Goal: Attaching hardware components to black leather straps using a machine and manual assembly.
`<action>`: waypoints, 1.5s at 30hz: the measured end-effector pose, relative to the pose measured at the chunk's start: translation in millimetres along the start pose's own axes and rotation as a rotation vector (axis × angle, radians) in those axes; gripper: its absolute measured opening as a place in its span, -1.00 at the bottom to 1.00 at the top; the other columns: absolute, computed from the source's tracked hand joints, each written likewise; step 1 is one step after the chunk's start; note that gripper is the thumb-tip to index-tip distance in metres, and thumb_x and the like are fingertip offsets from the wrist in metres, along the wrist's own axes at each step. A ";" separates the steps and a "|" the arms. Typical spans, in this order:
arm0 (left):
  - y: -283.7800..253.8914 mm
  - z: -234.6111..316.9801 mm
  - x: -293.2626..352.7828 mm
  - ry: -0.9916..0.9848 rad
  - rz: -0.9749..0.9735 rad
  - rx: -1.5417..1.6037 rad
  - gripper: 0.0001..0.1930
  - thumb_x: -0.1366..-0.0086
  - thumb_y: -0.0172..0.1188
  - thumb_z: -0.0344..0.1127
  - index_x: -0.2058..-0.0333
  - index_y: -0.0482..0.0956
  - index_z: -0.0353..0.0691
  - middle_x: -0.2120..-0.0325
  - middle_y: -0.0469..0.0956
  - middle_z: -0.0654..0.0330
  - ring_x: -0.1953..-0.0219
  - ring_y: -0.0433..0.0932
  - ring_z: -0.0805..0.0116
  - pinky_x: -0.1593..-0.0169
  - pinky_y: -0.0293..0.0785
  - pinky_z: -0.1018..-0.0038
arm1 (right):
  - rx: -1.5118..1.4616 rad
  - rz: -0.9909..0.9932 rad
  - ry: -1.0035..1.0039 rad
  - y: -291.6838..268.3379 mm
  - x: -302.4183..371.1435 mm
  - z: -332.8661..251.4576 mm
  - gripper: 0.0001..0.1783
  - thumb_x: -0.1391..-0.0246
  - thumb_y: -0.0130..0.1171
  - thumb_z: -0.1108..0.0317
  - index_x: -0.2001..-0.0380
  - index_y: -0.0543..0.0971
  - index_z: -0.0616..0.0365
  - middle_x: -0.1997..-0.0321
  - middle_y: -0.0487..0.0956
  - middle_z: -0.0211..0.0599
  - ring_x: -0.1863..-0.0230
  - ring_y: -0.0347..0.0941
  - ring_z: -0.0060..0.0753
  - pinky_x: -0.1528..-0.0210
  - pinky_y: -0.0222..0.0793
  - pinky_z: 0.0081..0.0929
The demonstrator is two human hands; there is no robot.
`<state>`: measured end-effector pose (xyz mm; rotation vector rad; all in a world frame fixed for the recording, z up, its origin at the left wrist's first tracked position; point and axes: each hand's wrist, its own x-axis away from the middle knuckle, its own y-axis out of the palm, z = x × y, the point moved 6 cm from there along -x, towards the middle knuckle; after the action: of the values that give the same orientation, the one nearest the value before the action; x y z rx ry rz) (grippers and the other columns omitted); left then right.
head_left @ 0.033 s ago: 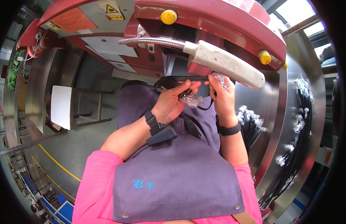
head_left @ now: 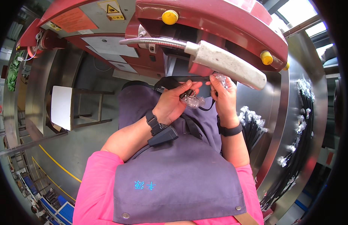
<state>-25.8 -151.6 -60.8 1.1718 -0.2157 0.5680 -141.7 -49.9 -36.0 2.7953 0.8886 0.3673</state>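
A thin black belt [head_left: 194,78] is stretched between my two hands, over my lap and below the machine's lamp. My left hand [head_left: 172,103] is closed around part of it, the thumb pressing on top. By these fingers a metal buckle shows, with crumpled clear plastic wrap [head_left: 192,101] hanging under it. With thumb and fingers together, my right hand [head_left: 223,96] pinches the other end, where more clear plastic wrap [head_left: 220,78] sticks out. A loop of the black belt hangs down between the hands.
A red machine [head_left: 219,22] with yellow knobs stands ahead, a pale lamp [head_left: 226,63] on a flexible metal arm jutting over my hands. At right, several black belts with plastic-wrapped ends [head_left: 252,125] lie on a metal bench [head_left: 271,112]; more line a metal trough. A white-topped stool [head_left: 62,107] stands left.
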 end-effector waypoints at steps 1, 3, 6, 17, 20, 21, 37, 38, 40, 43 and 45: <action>-0.5 -0.1 -0.2 -0.003 -0.004 -0.004 -0.80 -0.31 0.13 -0.35 0.17 0.53 -0.36 0.17 0.58 0.00 0.19 0.59 0.36 0.07 0.52 0.47 | -0.010 0.002 0.002 0.2 -0.2 0.4 -0.88 -0.14 0.16 0.40 0.26 0.49 0.18 0.49 0.51 -0.38 0.64 0.16 -0.81 0.68 -0.06 -0.79; -1.7 -0.6 -0.6 -0.010 -0.013 -0.013 -0.78 -0.32 0.12 -0.35 0.15 0.52 -0.37 0.17 0.58 0.00 0.18 0.58 0.36 0.06 0.51 0.46 | -0.029 0.006 0.007 0.2 -0.1 1.4 -0.88 -0.14 0.16 0.41 0.27 0.49 0.18 0.48 0.51 -0.39 0.63 0.17 -0.81 0.68 -0.06 -0.79; 5.4 -2.3 -1.6 0.002 -0.005 -0.007 -0.78 -0.32 0.12 -0.35 0.14 0.52 -0.37 0.15 0.58 0.00 0.19 0.58 0.37 0.05 0.50 0.45 | -0.047 0.021 0.001 -4.7 0.3 2.0 -0.91 -0.15 0.14 0.43 0.28 0.49 0.17 0.47 0.51 -0.38 0.63 0.16 -0.80 0.68 -0.06 -0.79; 18.3 -40.0 9.4 -0.174 -0.143 -0.045 -0.80 -0.31 0.13 -0.33 0.19 0.50 -0.35 0.21 0.58 0.01 0.13 0.58 0.26 0.07 0.51 0.39 | -0.316 0.168 -0.293 -4.8 21.2 -16.1 -0.90 -0.17 -0.01 0.42 0.32 0.47 0.19 0.43 0.39 -0.41 0.43 0.26 -0.57 0.30 0.23 -0.55; 10.3 -43.2 14.2 -0.319 -0.216 -0.140 -0.78 -0.35 0.08 -0.26 0.21 0.52 -0.32 0.17 0.57 0.00 0.06 0.56 0.15 0.02 0.51 0.34 | -0.445 0.175 -0.240 -15.9 20.8 -22.2 -0.81 -0.19 -0.08 0.39 0.25 0.47 0.24 0.38 0.44 -0.35 0.39 0.29 -0.48 0.20 0.26 -0.43; 6.7 -39.5 13.6 -0.294 -0.203 -0.121 -0.76 -0.35 0.07 -0.24 0.20 0.52 -0.31 0.17 0.57 0.00 0.05 0.56 0.14 0.01 0.50 0.32 | -0.481 0.199 -0.248 -22.4 19.0 -30.6 -0.91 -0.24 -0.09 0.42 0.25 0.37 0.19 0.48 0.40 -0.38 0.50 0.35 -0.47 0.34 0.36 -0.45; -9.9 -13.6 6.2 -0.005 -0.122 -0.288 -0.75 -0.33 0.12 -0.27 0.11 0.53 -0.30 0.21 0.56 0.18 0.16 0.50 0.42 0.04 0.45 0.46 | 0.937 -0.278 -0.297 10.6 42.0 -18.5 -0.88 0.04 0.18 0.52 0.38 0.50 0.26 0.41 0.47 -0.11 0.33 0.44 -0.06 0.28 0.32 -0.33; -11.7 -10.7 5.9 0.014 -0.133 -0.292 -0.77 -0.32 0.13 -0.31 0.11 0.53 -0.29 0.23 0.57 0.17 0.19 0.52 0.42 0.06 0.46 0.47 | 0.917 -0.242 -0.278 9.7 41.2 -22.7 -0.90 0.04 0.18 0.52 0.39 0.50 0.26 0.42 0.47 -0.11 0.35 0.44 -0.05 0.29 0.32 -0.32; -13.5 -7.5 4.4 0.051 -0.159 -0.292 -0.79 -0.29 0.16 -0.37 0.12 0.53 -0.29 0.28 0.59 0.14 0.26 0.54 0.42 0.11 0.48 0.49 | 0.881 -0.210 -0.307 8.0 40.8 -27.0 -0.89 0.05 0.16 0.56 0.38 0.50 0.25 0.44 0.48 -0.13 0.42 0.44 -0.13 0.34 0.32 -0.39; -8.3 -4.9 4.9 0.089 -0.162 -0.255 -0.80 -0.28 0.16 -0.41 0.13 0.53 -0.29 0.29 0.61 0.09 0.26 0.59 0.37 0.12 0.51 0.51 | 0.722 -0.159 -0.353 7.2 41.0 -27.9 -0.85 0.03 0.15 0.59 0.32 0.51 0.25 0.47 0.51 -0.20 0.48 0.42 -0.35 0.37 0.32 -0.50; -2.7 -4.7 6.4 0.085 -0.158 -0.221 -0.80 -0.28 0.16 -0.41 0.14 0.54 -0.32 0.25 0.60 0.07 0.20 0.60 0.34 0.11 0.52 0.49 | 0.574 -0.109 -0.355 1.2 38.9 -21.3 -0.85 -0.01 0.15 0.59 0.30 0.52 0.25 0.48 0.52 -0.31 0.49 0.38 -0.52 0.39 0.30 -0.58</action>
<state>-19.5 -146.1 -61.9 0.9390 -0.1089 0.4421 -116.5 -25.8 -8.5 3.1278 1.1941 -0.4648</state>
